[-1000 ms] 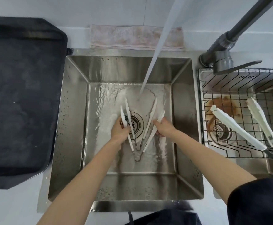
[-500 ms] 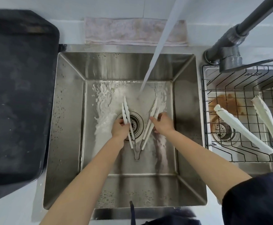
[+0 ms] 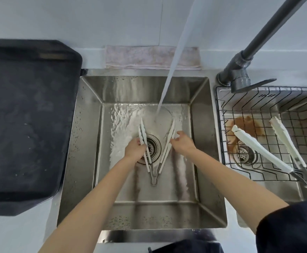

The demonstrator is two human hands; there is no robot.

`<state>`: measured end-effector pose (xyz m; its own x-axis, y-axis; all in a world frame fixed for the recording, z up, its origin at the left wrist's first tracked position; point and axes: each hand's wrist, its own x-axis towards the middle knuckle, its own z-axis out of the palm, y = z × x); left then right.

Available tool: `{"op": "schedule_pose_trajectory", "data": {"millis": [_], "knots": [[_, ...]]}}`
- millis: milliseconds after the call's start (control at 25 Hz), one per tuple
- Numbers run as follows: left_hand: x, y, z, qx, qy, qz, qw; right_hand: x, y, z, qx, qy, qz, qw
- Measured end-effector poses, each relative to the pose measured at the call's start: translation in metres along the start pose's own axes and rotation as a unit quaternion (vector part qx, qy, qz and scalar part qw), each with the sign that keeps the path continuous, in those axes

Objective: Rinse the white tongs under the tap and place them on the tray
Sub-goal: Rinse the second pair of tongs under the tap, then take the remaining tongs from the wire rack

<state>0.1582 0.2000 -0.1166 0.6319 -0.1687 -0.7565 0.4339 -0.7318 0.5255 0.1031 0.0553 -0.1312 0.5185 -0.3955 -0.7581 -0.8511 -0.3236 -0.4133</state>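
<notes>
Steel sink (image 3: 87, 143) beside dark tray (image 3: 28, 125)

Bright even light, soft focus, fisheye edges

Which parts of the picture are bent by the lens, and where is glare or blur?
Head view: the wide lens bows the black tray and the sink walls outward; glare whitens the running water on the sink floor around the white tongs; focus is fair, with the tray's far edge slightly smeared.
</notes>
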Motion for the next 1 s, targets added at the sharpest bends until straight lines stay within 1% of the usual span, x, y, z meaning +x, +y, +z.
{"op": "schedule_pose_trajectory", "data": {"millis": [80,160,280,400,520,640,720,800,1000], "knots": [[-0.009,0.006,-0.005,0.083,-0.015,0.033,0.996,-0.017,-0.008,-0.011,-0.027,-0.006,-0.028,0.999],[-0.02,0.015,-0.01,0.137,-0.02,0.062,0.988,-0.034,-0.014,-0.022,-0.062,0.004,-0.063,0.996],[-0.042,0.031,-0.017,0.222,-0.001,0.136,0.965,-0.058,-0.022,-0.038,-0.142,0.047,-0.096,0.984],[-0.063,0.049,-0.021,0.271,0.022,0.191,0.943,-0.081,-0.025,-0.056,-0.215,0.099,-0.143,0.961],[-0.084,0.068,-0.02,0.342,0.051,0.215,0.913,-0.101,-0.019,-0.08,-0.264,0.133,-0.171,0.94],[-0.105,0.088,-0.011,0.424,0.041,0.217,0.878,-0.117,-0.009,-0.102,-0.299,0.146,-0.175,0.927],[-0.119,0.1,-0.001,0.451,0.037,0.22,0.864,-0.125,0.001,-0.115,-0.309,0.16,-0.177,0.921],[-0.129,0.111,0.013,0.464,0.036,0.228,0.855,-0.129,0.013,-0.129,-0.301,0.166,-0.177,0.922],[-0.141,0.135,0.053,0.472,0.028,0.248,0.846,-0.134,0.049,-0.163,-0.284,0.177,-0.163,0.928]]}}
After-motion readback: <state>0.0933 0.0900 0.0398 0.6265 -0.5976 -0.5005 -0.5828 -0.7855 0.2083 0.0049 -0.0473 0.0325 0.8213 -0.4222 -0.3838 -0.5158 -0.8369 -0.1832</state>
